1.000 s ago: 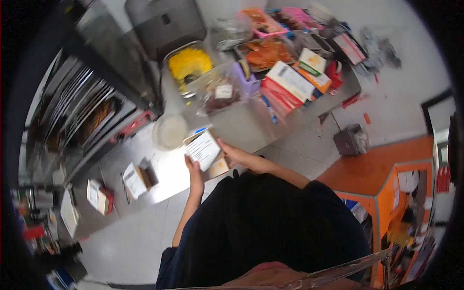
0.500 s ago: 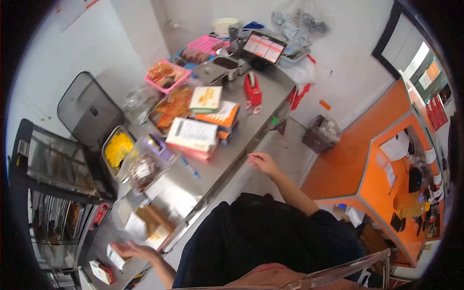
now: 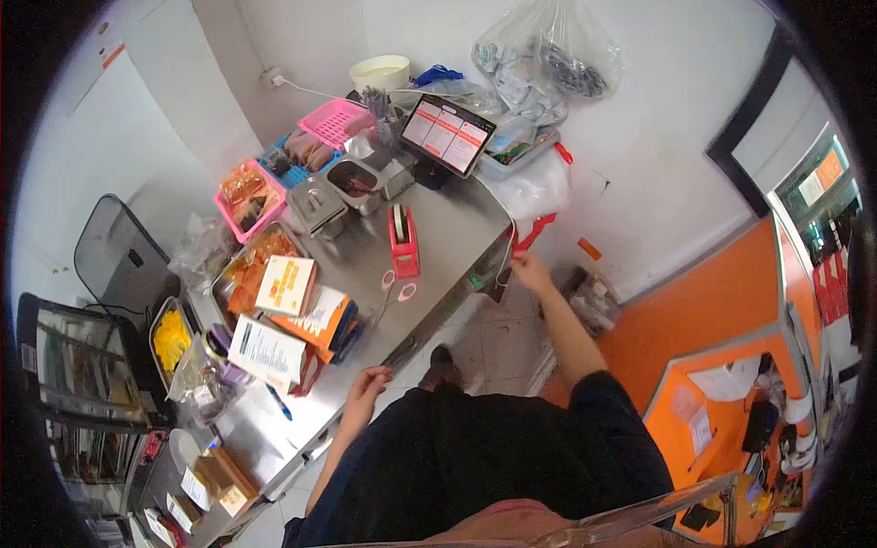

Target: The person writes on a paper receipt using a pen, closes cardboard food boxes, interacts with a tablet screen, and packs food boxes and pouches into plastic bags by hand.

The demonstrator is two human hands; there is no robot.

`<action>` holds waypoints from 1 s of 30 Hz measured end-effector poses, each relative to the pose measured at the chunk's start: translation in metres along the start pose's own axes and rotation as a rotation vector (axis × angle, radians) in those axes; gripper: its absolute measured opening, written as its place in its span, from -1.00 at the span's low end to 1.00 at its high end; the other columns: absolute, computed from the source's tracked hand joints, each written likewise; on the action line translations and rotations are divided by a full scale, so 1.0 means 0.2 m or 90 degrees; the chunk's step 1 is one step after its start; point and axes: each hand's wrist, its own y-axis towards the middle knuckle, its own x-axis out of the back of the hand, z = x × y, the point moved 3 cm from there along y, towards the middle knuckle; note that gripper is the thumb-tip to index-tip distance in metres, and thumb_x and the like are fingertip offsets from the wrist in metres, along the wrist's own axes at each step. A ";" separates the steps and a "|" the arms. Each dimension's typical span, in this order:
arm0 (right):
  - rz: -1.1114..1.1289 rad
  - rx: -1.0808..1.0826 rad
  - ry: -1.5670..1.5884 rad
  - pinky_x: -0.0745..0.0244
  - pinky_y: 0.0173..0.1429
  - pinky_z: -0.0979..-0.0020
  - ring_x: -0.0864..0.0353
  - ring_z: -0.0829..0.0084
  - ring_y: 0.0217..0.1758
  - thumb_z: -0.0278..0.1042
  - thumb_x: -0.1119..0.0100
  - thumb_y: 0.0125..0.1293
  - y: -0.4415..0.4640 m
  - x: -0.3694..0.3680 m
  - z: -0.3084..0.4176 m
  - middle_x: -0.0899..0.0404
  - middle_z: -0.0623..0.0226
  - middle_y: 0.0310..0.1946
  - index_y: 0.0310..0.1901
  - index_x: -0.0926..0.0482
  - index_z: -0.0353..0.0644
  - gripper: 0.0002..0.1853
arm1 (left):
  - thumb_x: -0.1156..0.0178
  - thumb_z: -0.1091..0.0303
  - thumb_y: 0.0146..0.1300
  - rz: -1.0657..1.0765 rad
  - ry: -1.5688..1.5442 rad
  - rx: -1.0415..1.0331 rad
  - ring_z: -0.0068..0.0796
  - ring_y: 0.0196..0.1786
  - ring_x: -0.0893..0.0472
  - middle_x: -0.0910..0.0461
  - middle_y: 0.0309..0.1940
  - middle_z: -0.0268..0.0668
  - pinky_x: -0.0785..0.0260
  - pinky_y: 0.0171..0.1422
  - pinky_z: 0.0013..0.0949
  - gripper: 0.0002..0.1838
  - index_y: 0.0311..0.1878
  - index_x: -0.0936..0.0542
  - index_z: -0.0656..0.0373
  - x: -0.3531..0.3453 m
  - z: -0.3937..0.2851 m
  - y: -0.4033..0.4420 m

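Observation:
My right hand (image 3: 531,271) reaches past the counter's far right corner. Its fingers are drawn together at the lower end of a red bag handle (image 3: 530,239), which hangs from a white plastic bag (image 3: 534,194). My left hand (image 3: 365,388) hovers by the counter's front edge, fingers loosely curled, with nothing visible in it. Nearest to it on the counter are a white printed box (image 3: 265,350), an orange packet (image 3: 315,320) and a blue pen (image 3: 280,403). Pink-handled scissors (image 3: 398,290) and a red tape dispenser (image 3: 402,239) lie farther back.
Metal containers (image 3: 318,208), pink baskets (image 3: 248,201) and a tablet (image 3: 448,135) crowd the steel counter (image 3: 438,219). A waste bin (image 3: 592,306) stands on the floor by the orange counter (image 3: 681,306). An open-lidded appliance (image 3: 87,365) is at left.
My right hand has moved forward to the red bag handle. My left hand has left the small boxes at lower left and come over to the counter's front edge. The view has shifted.

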 end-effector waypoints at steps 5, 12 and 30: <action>-0.148 0.040 -0.157 -0.39 0.12 0.28 -0.55 0.16 0.00 -0.36 -0.11 0.14 0.66 0.20 -0.28 -0.58 0.04 -0.11 -0.05 -0.54 -0.30 -0.66 | -0.25 0.41 0.16 -0.093 0.155 -0.257 -0.29 0.24 -0.37 -0.39 0.13 -0.10 -0.27 0.23 -0.29 -0.27 0.33 -0.09 0.26 -0.18 -0.07 0.69; -0.158 -0.191 -0.065 -0.48 -0.02 0.19 -0.61 0.01 -0.20 -0.35 -0.10 0.09 1.05 0.21 -0.70 -0.63 0.03 -0.29 -0.19 -0.61 -0.30 -0.72 | -0.40 0.36 -0.05 -0.208 0.467 -0.229 0.03 -0.05 -0.55 -0.50 -0.04 0.10 -0.42 -0.03 -0.19 0.10 0.39 0.19 0.34 -0.28 -0.33 1.34; -0.034 -0.460 0.078 -0.39 -0.39 0.34 -0.48 0.35 -0.49 -0.13 -0.38 0.02 1.15 0.25 -0.70 -0.58 0.16 -0.45 -0.34 -0.62 -0.27 -0.66 | -0.23 0.48 0.10 -0.342 0.325 -0.213 -0.04 0.07 -0.53 -0.45 0.05 0.11 -0.40 0.08 -0.27 -0.02 0.39 0.27 0.35 -0.77 -0.38 1.94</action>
